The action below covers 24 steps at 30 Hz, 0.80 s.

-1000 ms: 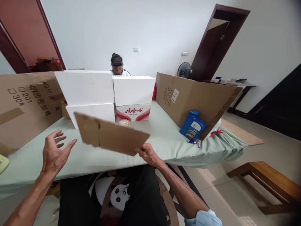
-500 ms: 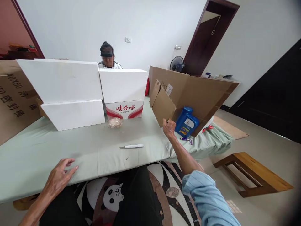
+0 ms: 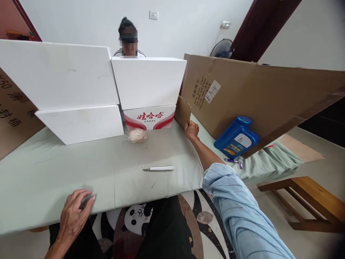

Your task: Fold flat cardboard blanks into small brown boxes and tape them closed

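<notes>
My right hand grips the near edge of a small brown cardboard piece, which stands between the red-and-white printed box and the large cardboard sheet. Part of the piece is hidden behind the boxes. My left hand rests at the table's front edge, fingers apart and holding nothing. A white craft knife lies on the green tablecloth between my hands. Left of my right hand, a clear-wrapped beige bundle sits against the printed box.
White boxes are stacked along the far side. A blue bottle and a purple object stand and lie by the cardboard sheet. Another person is behind the boxes. A wooden stool stands at right.
My right hand has carried the cardboard piece away from the bottle, forward and left towards the printed box. My left hand has settled on the table edge. The view has shifted closer.
</notes>
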Available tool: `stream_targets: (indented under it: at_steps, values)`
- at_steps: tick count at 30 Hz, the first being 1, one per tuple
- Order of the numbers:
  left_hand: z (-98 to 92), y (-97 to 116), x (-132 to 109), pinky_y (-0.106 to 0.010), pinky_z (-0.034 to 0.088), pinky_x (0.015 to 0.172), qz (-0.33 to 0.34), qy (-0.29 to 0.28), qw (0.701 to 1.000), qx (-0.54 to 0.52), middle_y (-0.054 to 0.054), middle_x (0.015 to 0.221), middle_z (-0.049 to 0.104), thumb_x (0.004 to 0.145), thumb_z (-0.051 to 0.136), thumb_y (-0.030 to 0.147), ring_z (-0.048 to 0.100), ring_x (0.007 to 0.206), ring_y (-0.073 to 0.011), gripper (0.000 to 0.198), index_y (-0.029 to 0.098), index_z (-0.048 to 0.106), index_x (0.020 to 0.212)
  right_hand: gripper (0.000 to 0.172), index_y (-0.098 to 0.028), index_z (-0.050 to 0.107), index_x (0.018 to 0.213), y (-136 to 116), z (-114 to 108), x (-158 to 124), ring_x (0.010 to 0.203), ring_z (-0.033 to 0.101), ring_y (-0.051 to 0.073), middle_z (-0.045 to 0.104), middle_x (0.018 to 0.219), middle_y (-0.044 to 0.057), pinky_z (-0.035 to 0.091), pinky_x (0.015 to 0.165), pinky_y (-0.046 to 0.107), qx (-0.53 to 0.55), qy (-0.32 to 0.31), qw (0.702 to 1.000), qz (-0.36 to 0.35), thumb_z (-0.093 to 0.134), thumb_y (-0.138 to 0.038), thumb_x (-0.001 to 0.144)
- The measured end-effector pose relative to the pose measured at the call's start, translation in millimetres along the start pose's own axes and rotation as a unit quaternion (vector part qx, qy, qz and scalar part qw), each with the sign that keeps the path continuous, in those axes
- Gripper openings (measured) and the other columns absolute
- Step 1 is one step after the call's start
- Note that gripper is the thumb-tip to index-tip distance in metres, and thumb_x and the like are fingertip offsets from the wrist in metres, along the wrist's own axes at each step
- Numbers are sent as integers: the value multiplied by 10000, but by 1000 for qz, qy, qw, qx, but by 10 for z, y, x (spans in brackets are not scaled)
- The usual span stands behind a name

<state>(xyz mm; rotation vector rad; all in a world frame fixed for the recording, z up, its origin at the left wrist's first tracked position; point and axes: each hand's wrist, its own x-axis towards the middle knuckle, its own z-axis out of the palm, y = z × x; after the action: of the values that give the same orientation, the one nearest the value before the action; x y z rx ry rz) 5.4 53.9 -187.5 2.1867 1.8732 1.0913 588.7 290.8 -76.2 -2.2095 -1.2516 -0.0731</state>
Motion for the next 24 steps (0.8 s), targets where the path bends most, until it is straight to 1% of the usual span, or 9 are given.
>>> stream_targets:
  at_steps: [4, 9, 14, 18, 21, 22, 24]
  values:
    - [29, 28, -6, -467, 565, 888, 29, 25, 999, 5, -95, 1015, 753, 1012, 601, 536, 700, 997, -329, 297, 272, 722, 953, 368, -141, 806, 1200, -18, 112, 120, 1026, 665, 312, 787, 1180, 218, 444, 843, 363, 4, -5, 1000, -9, 516, -299, 1037]
    - [35, 30, -10, -461, 556, 879, 31, 28, 999, -4, -92, 1031, 742, 1024, 612, 497, 694, 1011, -327, 258, 270, 720, 966, 367, -153, 785, 1226, 33, 178, 108, 1072, 657, 322, 774, 1234, 209, 470, 889, 381, 24, -7, 999, -21, 552, -351, 1022]
    - [33, 0, -8, -460, 554, 902, 23, 19, 1000, -6, -90, 1031, 747, 1030, 598, 507, 692, 1009, -317, 283, 262, 728, 969, 428, -162, 699, 1315, 119, 149, -31, 1143, 629, 324, 721, 1326, 202, 477, 943, 398, 48, -7, 999, -19, 614, -406, 973]
    - [31, -12, -1, -457, 559, 911, 10, 13, 1000, -20, -89, 1024, 754, 1016, 598, 542, 690, 1016, -317, 314, 265, 736, 964, 451, -162, 628, 1334, 166, 90, -251, 1142, 620, 317, 694, 1322, 197, 473, 945, 409, 58, -18, 998, 11, 600, -414, 961]
    - [28, -3, -2, -450, 562, 910, -1, 13, 1000, -27, -89, 1015, 759, 1003, 604, 556, 688, 1014, -315, 323, 265, 735, 950, 395, -160, 637, 1276, 71, 100, -462, 1127, 631, 311, 708, 1274, 190, 474, 930, 404, 67, -45, 996, 28, 566, -408, 977]
    - [26, 1, -2, -447, 562, 907, -5, 13, 999, -29, -89, 1013, 760, 1001, 602, 558, 688, 1014, -314, 326, 265, 735, 947, 360, -168, 660, 1227, -9, 127, -532, 1111, 639, 305, 725, 1236, 177, 476, 920, 395, 74, -63, 995, 26, 566, -416, 983]
    - [24, 5, -3, -436, 563, 884, -12, 8, 999, -32, -90, 1025, 764, 1002, 597, 566, 690, 1021, -312, 336, 266, 734, 941, 307, -194, 703, 1103, -251, 224, -666, 1074, 655, 289, 760, 1143, 134, 479, 893, 369, 93, -110, 990, 7, 595, -458, 989]
